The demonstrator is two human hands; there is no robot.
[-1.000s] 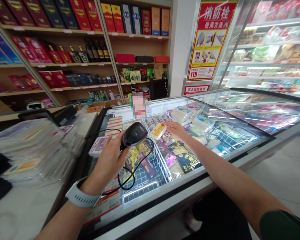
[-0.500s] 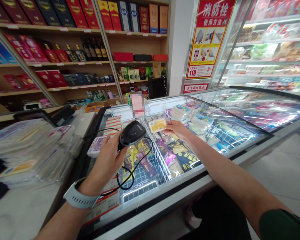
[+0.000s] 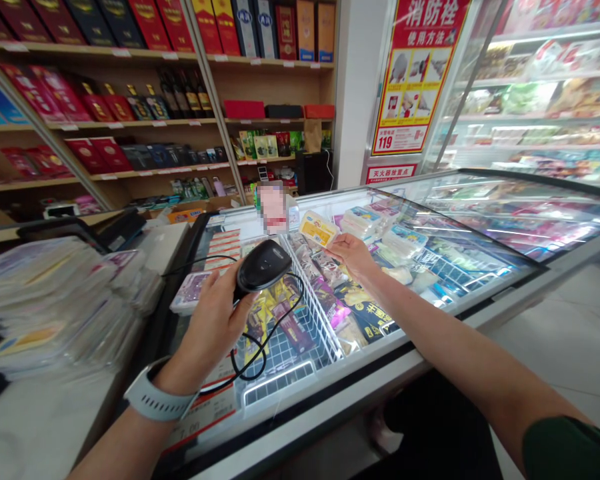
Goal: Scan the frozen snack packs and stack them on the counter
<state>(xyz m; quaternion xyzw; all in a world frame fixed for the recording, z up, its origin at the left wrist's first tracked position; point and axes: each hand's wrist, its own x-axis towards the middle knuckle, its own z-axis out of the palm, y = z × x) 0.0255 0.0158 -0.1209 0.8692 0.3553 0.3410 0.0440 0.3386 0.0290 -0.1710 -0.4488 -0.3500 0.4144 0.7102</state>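
My left hand [image 3: 217, 310] is wrapped round a black barcode scanner [image 3: 264, 265], whose head points away over the freezer. Its black cable [image 3: 266, 347] loops down over the freezer's glass. In my right hand [image 3: 353, 255] I grip the near right corner of a flat packet with a yellow and white label [image 3: 318, 229], tilted so that its labelled face shows. The packet is above the glass, ahead and to the right of the scanner. Beside my left hand lies a clear tray pack with a purple label [image 3: 190, 292].
A glass-topped chest freezer [image 3: 380, 360] with wire baskets [image 3: 325, 327] of packaged food stretches ahead. On the left counter [image 3: 45, 413] stands a stack of clear plastic packs [image 3: 65, 300]. Shelves of boxes and bottles [image 3: 155, 120] line the back wall.
My right hand has lifted the yellow-labelled packet slightly and tilted it up, showing more of its face. My left hand still holds the scanner in nearly the same place.
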